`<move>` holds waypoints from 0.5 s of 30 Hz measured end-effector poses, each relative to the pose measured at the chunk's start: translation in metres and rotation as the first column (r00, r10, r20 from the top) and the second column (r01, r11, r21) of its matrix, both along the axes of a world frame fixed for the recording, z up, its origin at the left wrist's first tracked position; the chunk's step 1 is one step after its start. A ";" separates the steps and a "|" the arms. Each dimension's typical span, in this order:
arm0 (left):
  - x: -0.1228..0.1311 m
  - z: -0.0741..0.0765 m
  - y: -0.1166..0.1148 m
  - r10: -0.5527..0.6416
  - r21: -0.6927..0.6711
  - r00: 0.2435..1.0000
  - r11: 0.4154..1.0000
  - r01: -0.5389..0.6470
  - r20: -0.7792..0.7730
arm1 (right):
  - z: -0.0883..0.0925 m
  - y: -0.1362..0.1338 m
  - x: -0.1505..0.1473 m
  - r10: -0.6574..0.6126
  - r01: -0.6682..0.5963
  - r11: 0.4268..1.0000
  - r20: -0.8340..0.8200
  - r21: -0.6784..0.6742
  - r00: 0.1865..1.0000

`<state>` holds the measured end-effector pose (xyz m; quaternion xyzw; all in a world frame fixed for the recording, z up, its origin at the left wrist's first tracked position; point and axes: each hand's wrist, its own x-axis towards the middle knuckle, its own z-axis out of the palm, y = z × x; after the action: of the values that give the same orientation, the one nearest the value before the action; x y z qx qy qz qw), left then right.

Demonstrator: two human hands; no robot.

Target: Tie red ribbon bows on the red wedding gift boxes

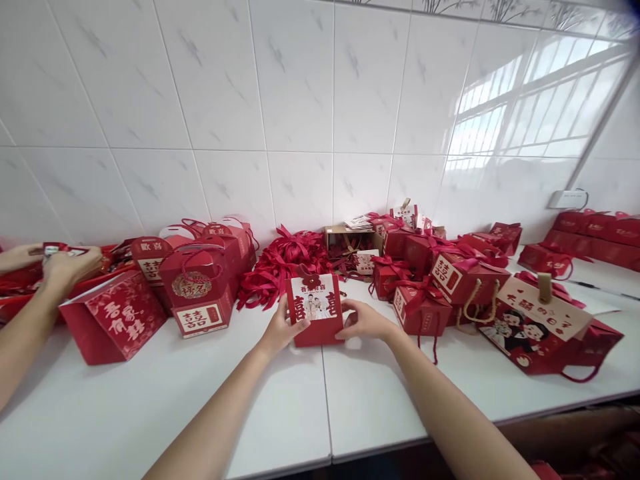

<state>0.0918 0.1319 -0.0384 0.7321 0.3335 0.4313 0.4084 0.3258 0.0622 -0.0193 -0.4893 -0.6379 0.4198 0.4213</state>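
Observation:
A small red gift box point(319, 328) with a white card showing a couple on its front stands upright on the white table point(280, 400). My left hand point(283, 330) holds its left side, the thumb lying across the front. On the box's right side, the fingers and thumb of my right hand point(364, 321) grip the lower edge. A dark red flower-shaped piece sits at the top of the card. Behind the box lies a heap of red ribbons point(290, 260).
Red boxes point(200, 283) stand at left, beside an open red bag point(115, 317). Another person's hands point(67, 263) hold a small packet at far left. Piled boxes point(423, 307) and a large couple-print box point(545, 327) sit at right. A tiled wall point(300, 100) rises behind.

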 end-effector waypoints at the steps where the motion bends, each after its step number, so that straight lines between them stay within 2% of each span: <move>1: 0.000 -0.001 0.004 0.026 0.000 0.999 1.000 -0.026 0.019 | 0.005 -0.001 0.003 -0.060 0.060 0.998 -0.034 0.024 0.998; 4: 0.000 -0.004 0.011 0.064 -0.025 0.998 0.998 -0.064 0.027 | 0.030 0.003 0.025 -0.293 0.315 0.943 -0.180 0.109 0.939; 6: 0.000 -0.005 0.011 0.058 -0.042 0.998 0.997 -0.058 0.005 | 0.054 0.011 0.046 -0.446 0.503 0.854 -0.310 0.135 0.840; 8: 0.000 -0.005 0.009 0.055 -0.052 0.998 0.997 -0.056 -0.026 | 0.081 0.022 0.071 -0.558 0.655 0.748 -0.436 0.104 0.706; 12: -0.001 -0.005 0.006 0.053 -0.056 0.996 0.997 -0.057 -0.071 | 0.120 0.039 0.115 -0.674 0.818 0.575 -0.584 -0.030 0.452; 15: -0.001 -0.004 0.007 0.044 -0.047 0.996 0.998 -0.048 -0.082 | 0.129 0.043 0.135 -0.705 0.853 0.515 -0.608 -0.084 0.366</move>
<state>0.0909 0.1389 -0.0422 0.7309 0.3769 0.4023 0.4024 0.4613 0.1047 0.1095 -0.5260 -0.2134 0.2101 0.7960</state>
